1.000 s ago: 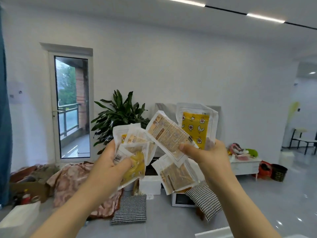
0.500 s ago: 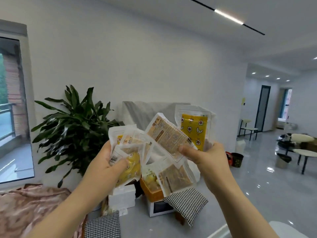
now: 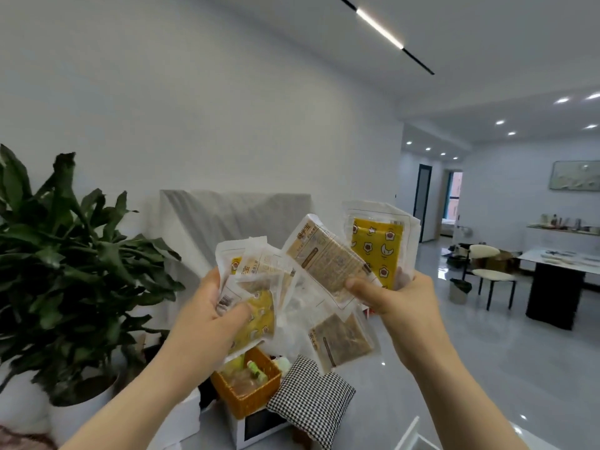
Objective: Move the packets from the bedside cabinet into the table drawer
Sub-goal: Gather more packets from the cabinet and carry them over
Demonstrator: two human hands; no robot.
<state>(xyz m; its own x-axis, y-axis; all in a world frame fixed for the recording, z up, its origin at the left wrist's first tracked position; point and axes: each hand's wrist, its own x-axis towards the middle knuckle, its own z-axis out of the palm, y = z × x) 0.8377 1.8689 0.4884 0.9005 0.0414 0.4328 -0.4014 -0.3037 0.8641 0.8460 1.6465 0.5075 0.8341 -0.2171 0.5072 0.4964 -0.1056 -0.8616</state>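
Observation:
Both hands are raised at chest height, each holding a fan of clear plastic snack packets. My left hand (image 3: 207, 316) grips several packets (image 3: 256, 280), some with yellow printed fronts, thumb pressed on top. My right hand (image 3: 399, 297) pinches several more: a brown-filled packet (image 3: 328, 264) under the thumb, a yellow star-printed packet (image 3: 376, 248) behind it, and another brown packet (image 3: 341, 339) hanging below. Neither the bedside cabinet nor the table drawer is in view.
A large potted plant (image 3: 65, 271) stands at left. Below the hands sit a woven orange basket (image 3: 250, 394), a checked cushion (image 3: 311, 401) and a white box on the floor. A dark table (image 3: 558, 287) with white chairs (image 3: 487, 274) stands at the far right across open grey floor.
The view has swung to the right: the balcony door has left the frame and the dining area has come in. Both hands keep the same hold on the packets.

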